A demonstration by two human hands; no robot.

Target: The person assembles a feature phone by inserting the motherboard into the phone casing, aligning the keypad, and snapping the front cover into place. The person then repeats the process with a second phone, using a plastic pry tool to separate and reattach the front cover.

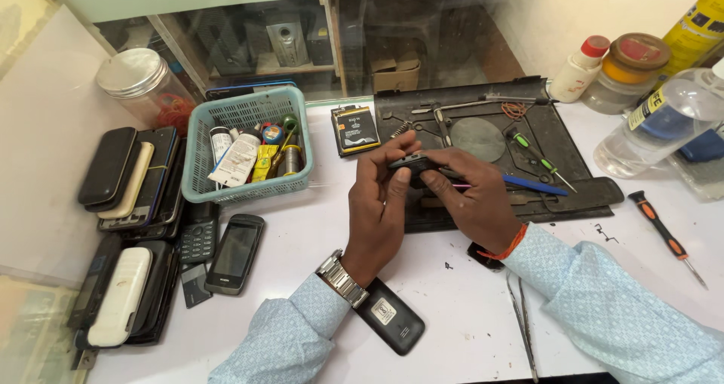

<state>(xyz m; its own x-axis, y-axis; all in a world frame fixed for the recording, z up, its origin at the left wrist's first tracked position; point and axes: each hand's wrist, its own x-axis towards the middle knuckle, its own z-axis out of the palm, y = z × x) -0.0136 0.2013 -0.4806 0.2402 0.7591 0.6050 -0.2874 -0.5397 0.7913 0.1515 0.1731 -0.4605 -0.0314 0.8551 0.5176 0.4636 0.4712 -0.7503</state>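
Both my hands hold a small dark mobile phone above the white table, over the front edge of a black work mat. My left hand, with a metal wristwatch, grips the phone's left end with fingers curled around it. My right hand, with an orange wrist thread, covers the phone's right end and pinches it. Most of the phone is hidden by my fingers. A black phone back cover lies under my left forearm.
A teal basket of small items stands left. Stacks of old phones line the left edge, and a loose black phone lies nearby. Screwdrivers, tweezers, a battery, a clear bottle and jars surround the mat.
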